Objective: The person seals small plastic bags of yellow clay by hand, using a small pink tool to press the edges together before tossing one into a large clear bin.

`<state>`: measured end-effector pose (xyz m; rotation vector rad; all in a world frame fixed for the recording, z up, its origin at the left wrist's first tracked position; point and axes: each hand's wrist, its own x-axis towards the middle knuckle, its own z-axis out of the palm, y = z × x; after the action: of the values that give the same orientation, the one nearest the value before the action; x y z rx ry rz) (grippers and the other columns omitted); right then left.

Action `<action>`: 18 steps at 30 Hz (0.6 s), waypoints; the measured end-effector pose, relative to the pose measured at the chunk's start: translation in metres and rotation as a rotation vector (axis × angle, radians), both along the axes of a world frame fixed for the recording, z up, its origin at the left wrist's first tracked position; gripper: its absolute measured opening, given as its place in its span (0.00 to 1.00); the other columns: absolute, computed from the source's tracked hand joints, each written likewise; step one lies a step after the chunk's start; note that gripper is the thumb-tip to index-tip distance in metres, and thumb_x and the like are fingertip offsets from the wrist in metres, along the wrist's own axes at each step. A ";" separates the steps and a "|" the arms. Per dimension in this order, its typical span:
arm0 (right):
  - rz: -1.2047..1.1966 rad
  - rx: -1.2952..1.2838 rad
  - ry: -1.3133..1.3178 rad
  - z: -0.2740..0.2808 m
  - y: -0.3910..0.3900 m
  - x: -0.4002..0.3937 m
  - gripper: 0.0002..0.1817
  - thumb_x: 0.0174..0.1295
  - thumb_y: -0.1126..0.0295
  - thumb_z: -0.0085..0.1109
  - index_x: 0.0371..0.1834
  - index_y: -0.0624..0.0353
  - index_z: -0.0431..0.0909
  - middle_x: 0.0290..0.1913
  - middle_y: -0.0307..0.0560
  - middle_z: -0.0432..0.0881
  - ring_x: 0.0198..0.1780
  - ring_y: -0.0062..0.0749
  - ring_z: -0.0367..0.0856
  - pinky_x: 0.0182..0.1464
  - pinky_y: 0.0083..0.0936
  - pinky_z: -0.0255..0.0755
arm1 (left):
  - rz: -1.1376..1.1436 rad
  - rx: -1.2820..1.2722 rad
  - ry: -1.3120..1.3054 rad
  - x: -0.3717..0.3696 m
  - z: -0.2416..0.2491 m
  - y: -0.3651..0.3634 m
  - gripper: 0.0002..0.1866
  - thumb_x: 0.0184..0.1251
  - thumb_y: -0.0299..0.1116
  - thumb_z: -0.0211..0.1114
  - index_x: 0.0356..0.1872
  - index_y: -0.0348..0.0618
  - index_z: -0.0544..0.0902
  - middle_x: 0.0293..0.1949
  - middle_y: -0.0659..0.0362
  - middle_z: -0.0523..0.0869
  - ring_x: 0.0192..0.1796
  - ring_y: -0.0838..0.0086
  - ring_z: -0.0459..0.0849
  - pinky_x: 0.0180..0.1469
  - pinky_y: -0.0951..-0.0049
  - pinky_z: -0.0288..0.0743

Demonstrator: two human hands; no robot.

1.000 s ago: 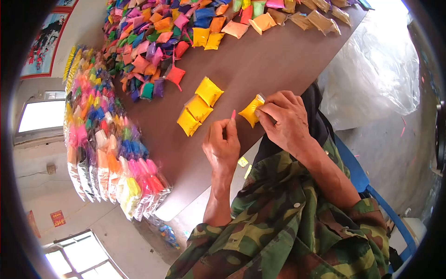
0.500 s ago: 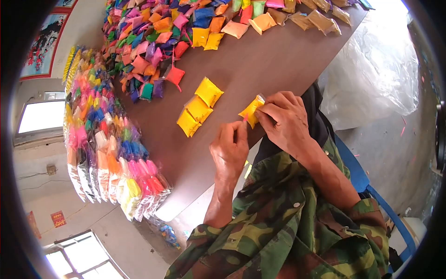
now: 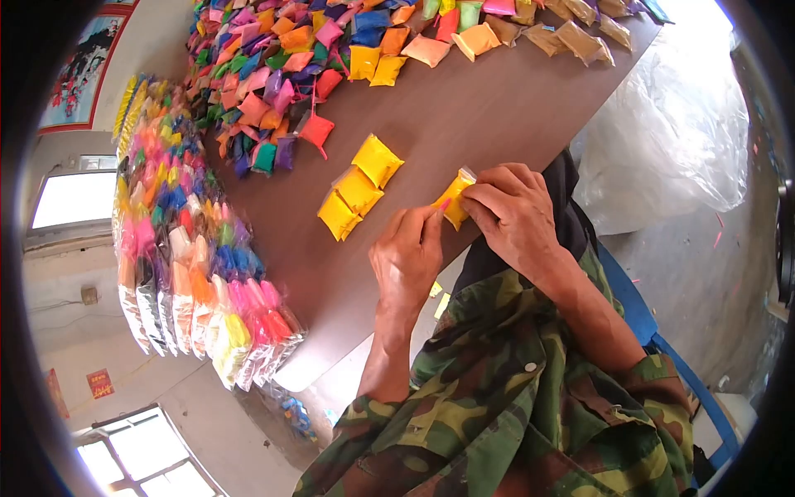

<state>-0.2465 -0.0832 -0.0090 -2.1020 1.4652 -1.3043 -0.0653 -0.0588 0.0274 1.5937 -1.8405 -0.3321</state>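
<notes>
A small clear plastic packet with yellow filling (image 3: 455, 204) is held at the near edge of the brown table (image 3: 489, 108). My right hand (image 3: 515, 209) is closed on its right side, thumb and fingers pinching it near the clear end. My left hand (image 3: 406, 255) is closed in a pinch at the packet's left side. A small pink piece (image 3: 445, 203) shows at its fingertips, against the packet; most of it is hidden. To the left, three more yellow packets (image 3: 358, 191) lie in an overlapping row on the table.
A large heap of coloured packets (image 3: 273, 79) covers the far left of the table, with brown packets (image 3: 584, 43) along the far edge. Filled clear bags (image 3: 195, 265) are stacked on the left. A big clear plastic bag (image 3: 662, 132) and a blue chair (image 3: 629, 298) are at right.
My left hand has shifted slightly up, its pink piece now closer to the middle of the packet. My right hand keeps its pinch. The whole view has tilted a little.
</notes>
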 end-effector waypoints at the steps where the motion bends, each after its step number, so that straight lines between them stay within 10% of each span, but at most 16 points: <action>1: -0.004 -0.002 0.000 0.000 0.000 0.000 0.07 0.58 0.70 0.76 0.39 0.50 0.89 0.44 0.34 0.86 0.51 0.37 0.83 0.56 0.36 0.71 | 0.002 0.017 -0.033 0.001 -0.003 -0.004 0.04 0.71 0.28 0.74 0.38 0.41 0.87 0.32 0.52 0.87 0.31 0.55 0.86 0.34 0.58 0.78; 5: 0.017 -0.004 -0.001 0.000 -0.001 0.000 0.07 0.59 0.70 0.76 0.39 0.50 0.88 0.44 0.34 0.86 0.51 0.36 0.83 0.56 0.35 0.70 | 0.012 0.004 -0.229 0.012 -0.003 -0.019 0.05 0.72 0.29 0.74 0.40 0.38 0.89 0.31 0.53 0.88 0.30 0.69 0.85 0.36 0.67 0.77; 18: 0.018 -0.030 -0.011 -0.003 -0.004 0.000 0.06 0.60 0.71 0.75 0.39 0.51 0.89 0.45 0.34 0.86 0.51 0.36 0.83 0.56 0.36 0.70 | -0.057 -0.009 -0.113 0.009 -0.004 -0.032 0.05 0.72 0.27 0.74 0.40 0.37 0.89 0.30 0.53 0.87 0.30 0.68 0.85 0.35 0.67 0.77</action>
<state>-0.2463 -0.0873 -0.0118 -2.1184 1.4282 -1.3372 -0.0560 -0.0911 0.0234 1.5854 -1.9729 -0.2635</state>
